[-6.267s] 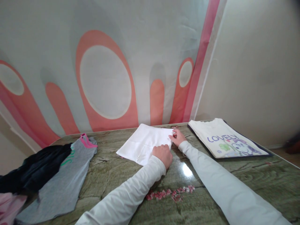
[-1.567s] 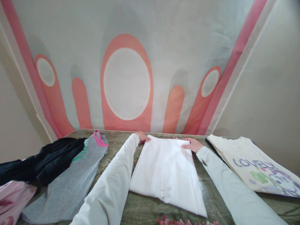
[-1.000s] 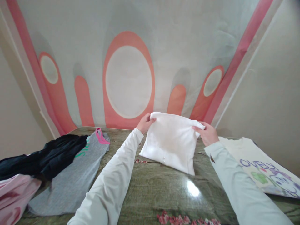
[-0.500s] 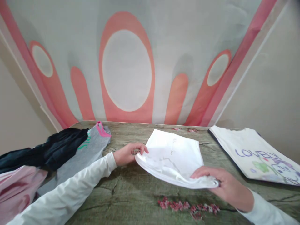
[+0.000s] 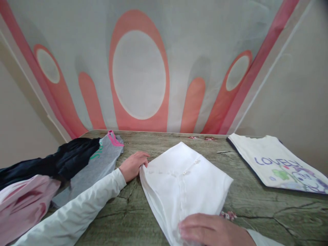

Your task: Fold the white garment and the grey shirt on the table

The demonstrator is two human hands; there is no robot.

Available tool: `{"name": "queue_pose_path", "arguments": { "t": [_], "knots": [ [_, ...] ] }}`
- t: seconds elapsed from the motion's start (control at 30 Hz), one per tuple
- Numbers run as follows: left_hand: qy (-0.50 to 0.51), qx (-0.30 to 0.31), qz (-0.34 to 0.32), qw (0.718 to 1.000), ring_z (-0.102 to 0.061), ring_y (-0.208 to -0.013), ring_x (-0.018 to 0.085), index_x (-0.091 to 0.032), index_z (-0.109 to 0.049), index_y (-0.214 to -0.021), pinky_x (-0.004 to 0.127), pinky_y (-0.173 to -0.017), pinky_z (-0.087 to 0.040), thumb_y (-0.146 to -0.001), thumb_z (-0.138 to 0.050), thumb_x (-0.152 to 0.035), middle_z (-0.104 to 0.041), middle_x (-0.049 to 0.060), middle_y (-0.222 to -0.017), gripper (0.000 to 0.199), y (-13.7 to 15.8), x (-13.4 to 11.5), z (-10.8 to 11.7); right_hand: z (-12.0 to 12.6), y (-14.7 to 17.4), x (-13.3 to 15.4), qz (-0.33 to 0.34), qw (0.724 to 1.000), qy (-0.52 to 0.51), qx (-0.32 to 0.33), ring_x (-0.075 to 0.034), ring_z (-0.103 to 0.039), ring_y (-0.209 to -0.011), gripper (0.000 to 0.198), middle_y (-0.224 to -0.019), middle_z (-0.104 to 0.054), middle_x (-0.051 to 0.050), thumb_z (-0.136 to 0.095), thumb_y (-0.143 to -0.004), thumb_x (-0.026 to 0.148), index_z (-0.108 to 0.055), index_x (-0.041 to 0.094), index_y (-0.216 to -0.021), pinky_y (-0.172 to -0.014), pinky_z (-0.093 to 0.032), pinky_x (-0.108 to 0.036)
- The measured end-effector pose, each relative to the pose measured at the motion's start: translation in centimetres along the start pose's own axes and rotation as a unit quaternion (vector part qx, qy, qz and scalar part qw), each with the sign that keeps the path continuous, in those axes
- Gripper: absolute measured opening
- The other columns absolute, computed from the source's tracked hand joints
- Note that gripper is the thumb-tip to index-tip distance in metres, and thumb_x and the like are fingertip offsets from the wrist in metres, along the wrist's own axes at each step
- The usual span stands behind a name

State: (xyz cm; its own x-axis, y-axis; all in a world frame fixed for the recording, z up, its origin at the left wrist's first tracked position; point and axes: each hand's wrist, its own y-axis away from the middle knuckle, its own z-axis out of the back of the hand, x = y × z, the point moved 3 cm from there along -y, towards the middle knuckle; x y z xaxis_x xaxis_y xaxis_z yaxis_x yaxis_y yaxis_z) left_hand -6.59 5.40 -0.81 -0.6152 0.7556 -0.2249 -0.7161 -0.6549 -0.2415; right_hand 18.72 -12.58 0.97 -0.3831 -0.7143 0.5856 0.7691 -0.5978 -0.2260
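Note:
A white garment [image 5: 202, 184], folded and trimmed with small shiny beads down its middle, lies at a slant in front of me on the wood-patterned tabletop. My left hand [image 5: 133, 166] is closed on its left corner, pinching the cloth between thumb and fingers. At the near end, by the bottom of the view, my right hand [image 5: 212, 230] is closed over the garment's edge. Its fingers lie on top of the cloth, slightly blurred, and its thumb is hidden. Layered edges of the cloth show along the left side.
On the left lie a grey shirt [image 5: 102, 160] with a pink neckband, a black garment [image 5: 69, 157] and a pink one [image 5: 28, 198]. A folded white shirt [image 5: 271, 153] lettered "LOVELY" lies on the right. Behind the wood-patterned tabletop [image 5: 143, 143] rises a pink-and-grey patterned wall [image 5: 139, 75].
The white garment has turned, its near end swinging toward me. My right hand has moved down and left with that end, while my left hand has shifted slightly left, keeping its corner.

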Motion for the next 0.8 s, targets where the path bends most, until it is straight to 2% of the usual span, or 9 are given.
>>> {"name": "queue_pose_path", "arguments": {
  "t": [0.1, 0.17, 0.23, 0.37, 0.47, 0.53, 0.57, 0.7, 0.8],
  "knots": [
    [-0.036, 0.006, 0.030, 0.999, -0.042, -0.108, 0.021, -0.018, -0.055, -0.075, 0.036, -0.091, -0.034, -0.067, -0.042, 0.002, -0.051, 0.006, -0.112, 0.024, 0.3, -0.5, 0.4, 3.4, 0.0, -3.5, -0.065, 0.995, 0.003, -0.069, -0.017, -0.050, -0.108, 0.039, -0.117, -0.055, -0.007, -0.055, -0.078, 0.032, -0.052, 0.020, -0.115, -0.095, -0.039, -0.028],
    [-0.034, 0.000, 0.034, 0.999, -0.043, -0.107, 0.020, -0.018, -0.055, -0.081, 0.037, -0.091, -0.034, -0.070, -0.042, -0.001, -0.052, 0.006, -0.112, 0.024, 0.5, -2.1, 0.6, 5.8, 0.7, -7.6, -0.141, 0.975, 0.034, -0.166, -0.018, -0.050, -0.107, 0.028, -0.112, -0.057, -0.007, -0.050, -0.081, 0.030, -0.057, 0.020, -0.106, -0.096, -0.037, -0.034],
    [-0.013, 0.005, 0.016, 1.000, -0.044, -0.106, 0.020, -0.019, -0.054, -0.090, 0.036, -0.091, -0.033, -0.076, -0.041, -0.006, -0.052, 0.006, -0.111, 0.024, 0.7, -4.4, 0.5, 7.5, 1.8, -11.8, -0.220, 0.945, 0.051, -0.235, -0.020, -0.052, -0.102, 0.025, -0.108, -0.058, -0.008, -0.048, -0.081, 0.030, -0.058, 0.019, -0.100, -0.088, -0.042, -0.035],
    [0.060, 0.045, -0.061, 0.995, -0.041, -0.109, 0.022, -0.021, -0.048, -0.108, 0.038, -0.094, -0.031, -0.081, -0.047, -0.027, -0.048, 0.008, -0.117, 0.028, 1.2, -9.3, -0.2, 8.3, 3.3, -17.7, -0.338, 0.910, 0.003, -0.240, -0.019, -0.058, -0.087, 0.027, -0.097, -0.062, -0.009, -0.050, -0.077, 0.034, -0.056, 0.017, -0.098, -0.077, -0.047, -0.033],
    [0.117, 0.085, -0.127, 0.981, -0.043, -0.105, 0.025, -0.021, -0.044, -0.115, 0.038, -0.092, -0.033, -0.073, -0.055, -0.047, -0.048, 0.010, -0.115, 0.050, 1.7, -12.4, -0.4, 8.2, 3.2, -19.2, -0.351, 0.907, -0.032, -0.230, -0.018, -0.058, -0.087, 0.030, -0.095, -0.062, -0.008, -0.050, -0.077, 0.035, -0.054, 0.015, -0.099, -0.077, -0.046, -0.030],
    [0.143, 0.100, -0.158, 0.972, -0.045, -0.102, 0.025, -0.022, -0.042, -0.117, 0.037, -0.090, -0.034, -0.069, -0.057, -0.054, -0.048, 0.010, -0.113, 0.059, 2.1, -14.1, -0.7, 8.2, 2.7, -19.4, -0.358, 0.908, -0.045, -0.213, -0.017, -0.058, -0.084, 0.034, -0.093, -0.062, -0.008, -0.051, -0.076, 0.036, -0.052, 0.015, -0.102, -0.074, -0.046, -0.029],
    [0.146, 0.104, -0.167, 0.970, -0.045, -0.102, 0.024, -0.023, -0.042, -0.118, 0.037, -0.089, -0.034, -0.071, -0.056, -0.052, -0.049, 0.009, -0.113, 0.057, 2.3, -14.8, -1.0, 8.1, 2.5, -19.4, -0.366, 0.908, -0.048, -0.200, -0.017, -0.059, -0.080, 0.036, -0.091, -0.062, -0.008, -0.051, -0.076, 0.037, -0.050, 0.014, -0.104, -0.071, -0.046, -0.029],
    [0.109, 0.114, -0.180, 0.971, -0.047, -0.100, 0.019, -0.030, -0.047, -0.109, 0.033, -0.089, -0.032, -0.086, -0.043, -0.032, -0.054, 0.003, -0.109, 0.024, 2.5, -16.5, -2.5, 7.8, 1.9, -19.1, -0.395, 0.906, -0.056, -0.140, -0.017, -0.059, -0.070, 0.044, -0.080, -0.062, -0.005, -0.054, -0.073, 0.039, -0.047, 0.014, -0.107, -0.061, -0.044, -0.029],
    [0.101, 0.130, -0.197, 0.966, -0.048, -0.097, 0.018, -0.028, -0.051, -0.098, 0.032, -0.088, -0.032, -0.082, -0.049, -0.028, -0.056, 0.002, -0.103, 0.016, 2.4, -16.7, -2.6, 7.4, 2.2, -18.5, -0.388, 0.910, -0.074, -0.123, -0.018, -0.059, -0.074, 0.043, -0.080, -0.062, -0.005, -0.054, -0.073, 0.037, -0.045, 0.013, -0.107, -0.065, -0.043, -0.029]
  ]
}}
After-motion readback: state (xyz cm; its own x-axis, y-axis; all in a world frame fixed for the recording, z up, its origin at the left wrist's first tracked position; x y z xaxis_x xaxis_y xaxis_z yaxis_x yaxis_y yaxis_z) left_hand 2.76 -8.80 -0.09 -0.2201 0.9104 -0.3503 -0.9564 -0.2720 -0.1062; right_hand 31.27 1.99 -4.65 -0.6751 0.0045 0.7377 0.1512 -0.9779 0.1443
